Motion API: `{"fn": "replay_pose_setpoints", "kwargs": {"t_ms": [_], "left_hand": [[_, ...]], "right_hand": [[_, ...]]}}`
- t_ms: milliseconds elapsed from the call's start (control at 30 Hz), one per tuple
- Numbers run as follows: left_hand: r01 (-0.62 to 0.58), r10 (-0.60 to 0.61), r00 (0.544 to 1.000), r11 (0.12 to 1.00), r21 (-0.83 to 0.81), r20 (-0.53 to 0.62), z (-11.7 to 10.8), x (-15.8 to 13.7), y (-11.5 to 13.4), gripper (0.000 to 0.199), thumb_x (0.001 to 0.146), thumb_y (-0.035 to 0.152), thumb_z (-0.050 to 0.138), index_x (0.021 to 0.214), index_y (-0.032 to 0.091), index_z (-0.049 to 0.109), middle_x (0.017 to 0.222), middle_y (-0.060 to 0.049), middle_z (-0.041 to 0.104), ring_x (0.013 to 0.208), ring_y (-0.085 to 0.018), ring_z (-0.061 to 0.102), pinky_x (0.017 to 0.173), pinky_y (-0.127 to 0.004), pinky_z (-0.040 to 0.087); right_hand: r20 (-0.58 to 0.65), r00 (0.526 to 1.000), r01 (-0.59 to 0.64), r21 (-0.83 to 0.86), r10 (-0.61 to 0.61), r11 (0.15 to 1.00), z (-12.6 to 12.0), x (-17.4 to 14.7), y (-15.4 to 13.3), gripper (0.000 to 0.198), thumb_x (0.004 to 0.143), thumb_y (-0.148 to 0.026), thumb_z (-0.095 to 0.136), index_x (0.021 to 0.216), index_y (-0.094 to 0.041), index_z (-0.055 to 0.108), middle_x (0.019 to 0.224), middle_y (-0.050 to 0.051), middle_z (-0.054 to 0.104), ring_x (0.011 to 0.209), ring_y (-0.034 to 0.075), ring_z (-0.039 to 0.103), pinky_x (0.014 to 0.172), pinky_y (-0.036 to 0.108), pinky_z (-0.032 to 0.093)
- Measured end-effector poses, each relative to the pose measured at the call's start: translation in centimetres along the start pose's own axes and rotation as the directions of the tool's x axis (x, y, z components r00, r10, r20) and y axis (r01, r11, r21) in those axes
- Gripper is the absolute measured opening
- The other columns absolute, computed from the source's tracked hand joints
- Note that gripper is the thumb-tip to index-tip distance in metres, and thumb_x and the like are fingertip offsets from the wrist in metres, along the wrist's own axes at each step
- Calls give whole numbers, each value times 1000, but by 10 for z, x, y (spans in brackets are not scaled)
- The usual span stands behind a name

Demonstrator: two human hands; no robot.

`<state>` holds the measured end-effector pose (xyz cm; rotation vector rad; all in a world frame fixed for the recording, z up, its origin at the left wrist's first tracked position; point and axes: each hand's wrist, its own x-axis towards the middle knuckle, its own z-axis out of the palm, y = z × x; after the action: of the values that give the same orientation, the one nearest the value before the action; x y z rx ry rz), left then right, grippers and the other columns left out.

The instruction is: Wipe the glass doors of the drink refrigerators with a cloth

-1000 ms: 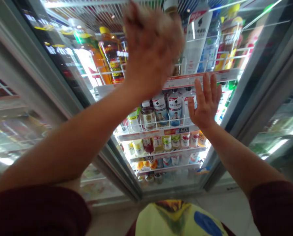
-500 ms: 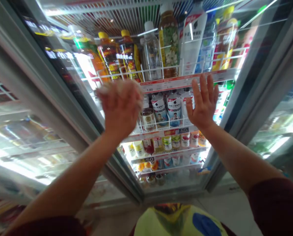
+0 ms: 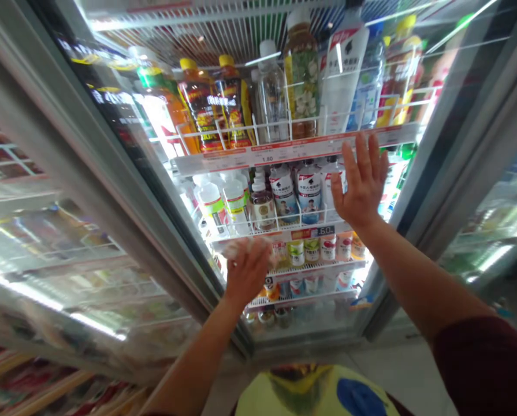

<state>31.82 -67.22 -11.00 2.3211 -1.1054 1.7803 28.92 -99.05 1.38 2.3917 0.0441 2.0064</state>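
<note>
Nearest, a yellow shirt front (image 3: 301, 393) with a blue patch is seen between the two reaching forearms. The left hand (image 3: 247, 268) is laid over a pale, crumpled cloth (image 3: 235, 248), low on the glass (image 3: 301, 332) of a fridge door. The cloth is held under the fingers and palm, probably so that it is kept pressed to the pane; those fingers look slightly parted, but whether it is also pinched cannot be told through the blur.

Higher and to the right, the right hand (image 3: 362, 185) is set empty, its fingers stretched out with narrow gaps and the thumb held off to the side. It appears to be laid palm-first on the glass, perhaps as a brace for the body's lean.

The pane is bordered by a metal frame (image 3: 111, 179). Behind it, tall bottles (image 3: 301, 75) are stood upright on the top shelf, labels outward, presumably to be read from outside. A price strip (image 3: 223, 160) is fixed along that shelf's edge, and small cups (image 3: 311, 251) are lined up lower down.
</note>
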Motion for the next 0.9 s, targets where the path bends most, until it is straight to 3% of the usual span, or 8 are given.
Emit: {"fn": "replay_pose_setpoints", "kwargs": {"t_ms": [100, 267, 367, 467, 533, 600, 767, 900], "left_hand": [[-283, 285, 955, 958, -39, 77, 10, -40, -6, 45, 99, 20, 51, 142, 33, 59, 148, 2, 59, 158, -14, 18, 131, -38, 7], [170, -160, 979, 982, 81, -123, -14, 7, -75, 73, 97, 24, 58, 162, 18, 27, 161, -17, 38, 158, -29, 20, 127, -50, 20], [263, -256, 960, 964, 50, -109, -12, 17, -53, 82, 97, 24, 56, 164, 10, 12, 162, -22, 34, 159, -33, 16, 124, -55, 23], [-71, 76, 994, 996, -62, 80, 6, -26, 9, 69, 97, 19, 52, 162, 17, 29, 156, -13, 48, 158, -25, 19, 123, -45, 29], [-297, 334, 921, 935, -192, 200, 17, -64, 36, 60, 96, 14, 45, 155, 23, 43, 156, -4, 50, 155, -15, 30, 117, -34, 35], [-354, 410, 872, 905, -234, 267, 22, -85, 37, 59, 95, 11, 44, 151, 27, 49, 155, 0, 51, 149, -10, 39, 112, -27, 38], [-27, 31, 996, 999, -44, 81, 1, -36, -39, 63, 95, 16, 54, 156, 30, 43, 148, -6, 58, 149, -23, 41, 124, -41, 29], [297, -300, 951, 953, -53, -77, -9, 4, -58, 68, 96, 21, 56, 161, 19, 34, 161, -18, 39, 157, -36, 23, 125, -58, 22]], "right_hand": [[-78, 995, 66, -28, -68, 997, 2, -1, 1, 62, 104, -42, 36, 163, -26, 23, 167, 10, 34, 158, 29, 22, 125, 60, 25], [-43, 998, 45, -12, -46, 999, 2, -2, 2, 63, 104, -43, 36, 163, -26, 23, 168, 10, 31, 159, 31, 19, 125, 62, 23], [27, 1000, -14, 13, 13, 1000, -1, 0, 0, 62, 104, -46, 31, 163, -25, 26, 168, 9, 30, 159, 33, 18, 125, 65, 20], [39, 999, -25, 10, 24, 1000, -4, 2, -3, 62, 104, -48, 28, 162, -27, 26, 169, 6, 30, 158, 32, 20, 126, 63, 20], [48, 998, -34, 2, 34, 999, -4, 2, -4, 62, 104, -48, 27, 163, -29, 24, 170, 5, 27, 158, 32, 20, 126, 63, 21], [53, 998, -34, -9, 34, 999, -3, 2, -4, 62, 104, -48, 28, 163, -29, 22, 170, 4, 26, 158, 31, 20, 126, 62, 21], [-8, 1000, 22, -39, -23, 999, 1, 0, -1, 63, 105, -45, 32, 164, -28, 19, 169, 6, 29, 158, 30, 20, 126, 61, 23], [55, 998, -37, -9, 38, 999, -1, 1, -3, 63, 104, -47, 29, 164, -31, 19, 170, 2, 26, 158, 32, 20, 126, 64, 22]]}}
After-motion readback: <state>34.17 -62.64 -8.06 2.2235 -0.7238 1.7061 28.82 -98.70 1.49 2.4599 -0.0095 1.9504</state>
